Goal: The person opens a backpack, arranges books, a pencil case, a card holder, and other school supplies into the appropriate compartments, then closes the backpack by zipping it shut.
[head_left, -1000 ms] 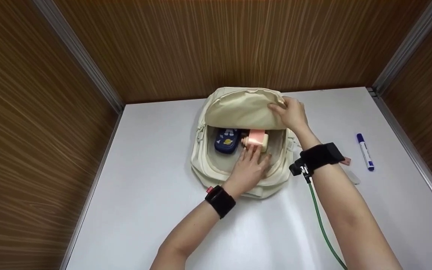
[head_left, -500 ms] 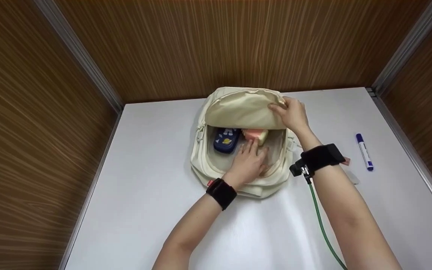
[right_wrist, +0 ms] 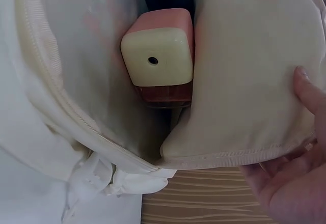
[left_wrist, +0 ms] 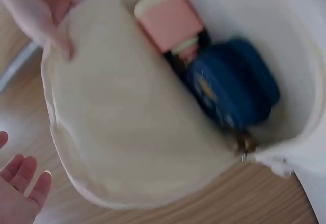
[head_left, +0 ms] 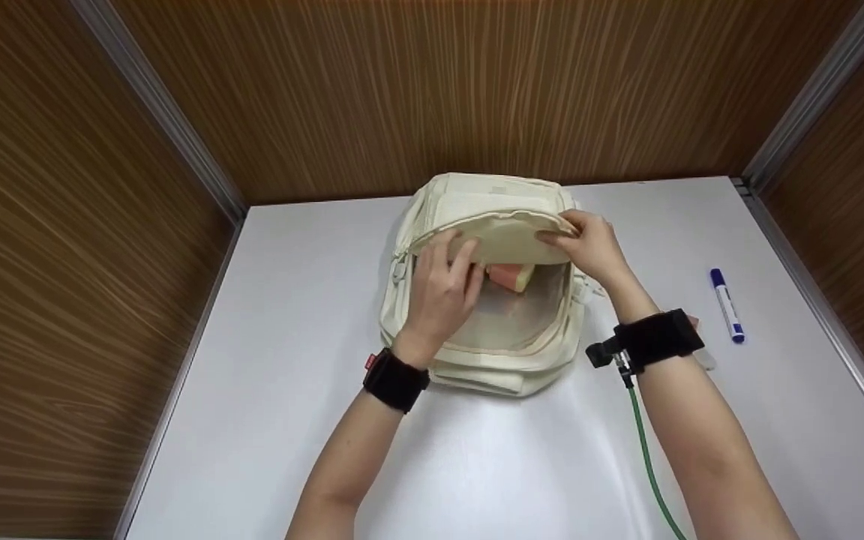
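A cream backpack (head_left: pixel 477 365) lies on the white table with its main compartment unzipped. My right hand (head_left: pixel 593 244) pinches the right edge of its flap (head_left: pixel 514 238), thumb on the inner side. Over the left part of the opening is my left hand (head_left: pixel 441 292), fingers loosely bent; the left wrist view shows its fingertips (left_wrist: pixel 41 188) apart from the flap's edge. Inside sits a pink and cream pencil sharpener (right_wrist: pixel 158 56) with a round hole in its front. Beside it is a dark blue pencil case (left_wrist: pixel 232 84), hidden behind my left hand in the head view.
A blue-capped marker (head_left: pixel 727 306) lies on the table at the right. A small pinkish piece (head_left: pixel 694 321) and a pale flat item (head_left: pixel 706 360) are partly covered by my right forearm. A green cable (head_left: pixel 649 457) trails from the right wristband. Wood-grain panels (head_left: pixel 432 90) enclose the table.
My left hand has left the pencil sharpener and moved left and up to the flap's left side. The sharpener shifted deeper inside. My right hand has lowered the flap a little toward me.
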Demonstrator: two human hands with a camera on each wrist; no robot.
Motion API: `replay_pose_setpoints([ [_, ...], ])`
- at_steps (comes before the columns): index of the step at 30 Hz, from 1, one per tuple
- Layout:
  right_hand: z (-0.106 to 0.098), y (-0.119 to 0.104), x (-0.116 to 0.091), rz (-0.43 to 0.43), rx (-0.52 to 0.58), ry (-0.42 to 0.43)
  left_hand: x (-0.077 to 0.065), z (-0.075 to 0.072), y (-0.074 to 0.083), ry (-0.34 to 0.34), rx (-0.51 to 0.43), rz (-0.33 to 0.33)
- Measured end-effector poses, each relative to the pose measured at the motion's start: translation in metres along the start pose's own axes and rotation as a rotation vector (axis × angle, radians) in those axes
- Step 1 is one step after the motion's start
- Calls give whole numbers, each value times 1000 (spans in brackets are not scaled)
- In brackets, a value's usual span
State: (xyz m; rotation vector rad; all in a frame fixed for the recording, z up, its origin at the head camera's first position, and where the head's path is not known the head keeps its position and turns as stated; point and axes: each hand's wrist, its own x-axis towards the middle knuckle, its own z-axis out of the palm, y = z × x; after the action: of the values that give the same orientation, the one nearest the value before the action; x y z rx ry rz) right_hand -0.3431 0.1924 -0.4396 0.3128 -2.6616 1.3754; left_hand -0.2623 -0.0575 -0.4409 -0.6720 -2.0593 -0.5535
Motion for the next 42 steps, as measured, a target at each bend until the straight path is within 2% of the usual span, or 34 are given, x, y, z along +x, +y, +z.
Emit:
replay_pose_setpoints([
  [3, -1, 1, -6, -3, 19, -52, 3, -7, -15, 0, -9, -93],
  [6, -1, 3, -11, -1, 29, -96, 2, -10, -26, -77, -15, -175],
  [10, -1, 6, -19, -11, 42, -148, -2, -10, -33, -218, -40, -252],
  [12, -3, 7, -23, -24, 50, -202, -5, -9, -34, -292, -61, -283],
  [18, -11, 12, -35, -114, 5, -458, -15, -6, -40, -533, -116, -409],
  [22, -13, 14, -40, -127, -13, -598, -27, 0, -44, -709, -66, -465],
  [24, -11, 14, -41, -115, 7, -619, -35, 4, -45, -785, -34, -475],
  [26, -6, 11, -41, -101, 22, -584, -43, 8, -44, -839, -21, -486],
  [29, 2, 8, -41, -124, -29, -475, -53, 15, -40, -871, -36, -505],
  [32, 12, 6, -43, -127, -125, -404, -60, 19, -33, -864, -49, -514],
  [36, 23, 2, -45, -102, -226, -409, -64, 21, -25, -836, -34, -512],
  [42, 31, -6, -46, -51, -341, -394, -63, 21, -12, -808, -23, -504],
])
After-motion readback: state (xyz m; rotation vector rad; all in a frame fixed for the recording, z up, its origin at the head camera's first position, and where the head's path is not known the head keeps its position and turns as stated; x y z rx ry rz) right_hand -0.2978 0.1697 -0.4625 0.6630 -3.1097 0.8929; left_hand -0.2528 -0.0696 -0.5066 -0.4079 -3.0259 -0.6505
